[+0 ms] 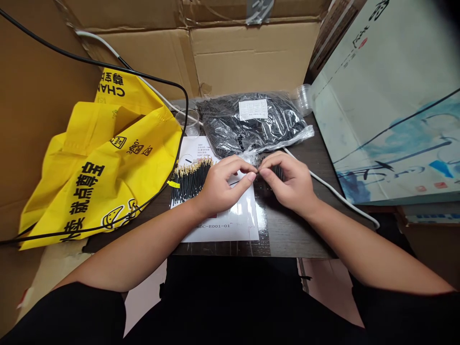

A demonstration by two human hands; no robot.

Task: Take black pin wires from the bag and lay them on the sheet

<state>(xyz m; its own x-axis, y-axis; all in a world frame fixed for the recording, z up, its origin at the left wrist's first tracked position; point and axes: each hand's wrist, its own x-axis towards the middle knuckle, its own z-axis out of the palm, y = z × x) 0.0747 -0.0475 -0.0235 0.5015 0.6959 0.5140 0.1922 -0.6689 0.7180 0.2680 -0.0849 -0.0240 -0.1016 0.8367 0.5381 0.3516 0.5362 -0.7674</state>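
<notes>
My left hand (224,187) is closed in a pinch, and a short length of thin black cable (234,182) shows between its thumb and forefinger. Almost touching it, my right hand (289,182) pinches something at its fingertips, too small and covered to make out. Left of my left hand lies a bundle of short black cables (189,184) with gold-coloured metal ends, a yellow tag (173,184) at its side. Beneath them is a printed white sheet (230,232). More dark strands (277,171) show partly behind my right hand's fingers.
A clear plastic bag (219,124) full of black pieces lies behind my hands, with clear plastic cups (304,99) near it. A yellow bag (143,139) covers the left side. A pale printed box (388,105) stands right, and cardboard boxes (251,62) close off the back.
</notes>
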